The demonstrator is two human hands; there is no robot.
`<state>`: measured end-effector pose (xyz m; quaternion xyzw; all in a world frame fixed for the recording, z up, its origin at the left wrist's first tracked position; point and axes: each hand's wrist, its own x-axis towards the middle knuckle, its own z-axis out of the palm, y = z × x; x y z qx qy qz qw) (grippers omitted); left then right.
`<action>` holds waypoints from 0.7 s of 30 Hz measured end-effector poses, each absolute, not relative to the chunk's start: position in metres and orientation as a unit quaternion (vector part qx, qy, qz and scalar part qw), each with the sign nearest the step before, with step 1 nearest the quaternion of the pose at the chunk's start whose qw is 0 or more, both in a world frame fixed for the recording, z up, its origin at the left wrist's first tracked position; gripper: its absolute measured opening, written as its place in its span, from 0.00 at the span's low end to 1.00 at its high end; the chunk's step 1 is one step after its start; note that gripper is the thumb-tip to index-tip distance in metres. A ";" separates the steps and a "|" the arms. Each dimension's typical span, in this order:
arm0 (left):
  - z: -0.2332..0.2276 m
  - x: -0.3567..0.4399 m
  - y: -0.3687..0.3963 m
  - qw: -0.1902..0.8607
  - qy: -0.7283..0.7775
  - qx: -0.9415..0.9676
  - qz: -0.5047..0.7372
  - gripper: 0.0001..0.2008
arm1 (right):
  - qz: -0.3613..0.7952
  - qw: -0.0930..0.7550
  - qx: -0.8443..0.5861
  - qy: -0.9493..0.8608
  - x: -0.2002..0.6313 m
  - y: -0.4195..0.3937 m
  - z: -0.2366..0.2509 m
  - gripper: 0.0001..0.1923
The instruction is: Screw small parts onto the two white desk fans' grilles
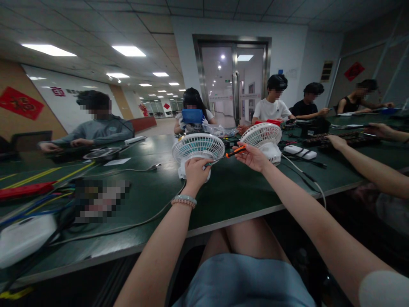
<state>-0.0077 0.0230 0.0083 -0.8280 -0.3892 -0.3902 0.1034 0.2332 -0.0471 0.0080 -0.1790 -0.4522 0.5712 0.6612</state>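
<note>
One big office room fills my view: a tiled ceiling with lit panels, a glass double door at the far wall, red paper decorations on the side walls. Below it runs a long dark green table, its near edge crossing the frame at a slant. I count five people seated along its far side, plus a co-worker's two bare forearms reaching in from the right edge onto the table.

Two small white fans stand on the table in front of me. My left hand is wrapped around the body of the nearer fan, gripping it just behind the round grille, which faces me. Its grey cable trails across the table toward the left. The second fan stands just to the right, near the first but apart from it, with a white cord running off the table edge.

My right hand is closed on one orange-handled screwdriver, its tip pointing left toward the gripped fan. One beaded bracelet sits on my left wrist
</note>
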 end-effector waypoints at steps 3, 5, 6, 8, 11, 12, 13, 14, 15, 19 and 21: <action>0.008 -0.008 0.024 0.105 -0.387 -0.829 -0.389 0.12 | 0.568 0.666 -0.166 -0.454 0.234 -0.046 0.004 0.14; 0.007 -0.008 0.024 0.107 -0.384 -0.829 -0.393 0.11 | 0.570 0.667 -0.157 -0.454 0.234 -0.045 0.003 0.15; 0.007 -0.008 0.025 0.108 -0.383 -0.828 -0.395 0.11 | 0.572 0.667 -0.154 -0.453 0.234 -0.045 0.003 0.15; 0.007 -0.008 0.025 0.110 -0.382 -0.827 -0.398 0.11 | 0.578 0.670 -0.148 -0.443 0.234 -0.046 0.004 0.15; 0.007 -0.007 0.026 0.111 -0.378 -0.826 -0.403 0.11 | 0.597 0.670 -0.145 -0.416 0.234 -0.047 0.007 0.15; 0.007 -0.007 0.026 0.112 -0.376 -0.826 -0.404 0.11 | 0.604 0.669 -0.144 -0.409 0.234 -0.047 0.008 0.16; 0.007 -0.008 0.026 0.112 -0.375 -0.826 -0.405 0.11 | 0.610 0.667 -0.143 -0.403 0.235 -0.047 0.008 0.16; 0.007 -0.008 0.026 0.112 -0.373 -0.827 -0.405 0.11 | 0.612 0.667 -0.141 -0.400 0.235 -0.046 0.008 0.17; 0.007 -0.008 0.026 0.112 -0.373 -0.827 -0.406 0.11 | 0.613 0.668 -0.140 -0.398 0.236 -0.045 0.008 0.17; 0.007 -0.009 0.026 0.112 -0.375 -0.828 -0.402 0.11 | 0.609 0.673 -0.145 -0.393 0.239 -0.039 0.002 0.14; 0.008 -0.009 0.026 0.114 -0.375 -0.828 -0.401 0.11 | 0.606 0.675 -0.148 -0.394 0.241 -0.036 -0.001 0.12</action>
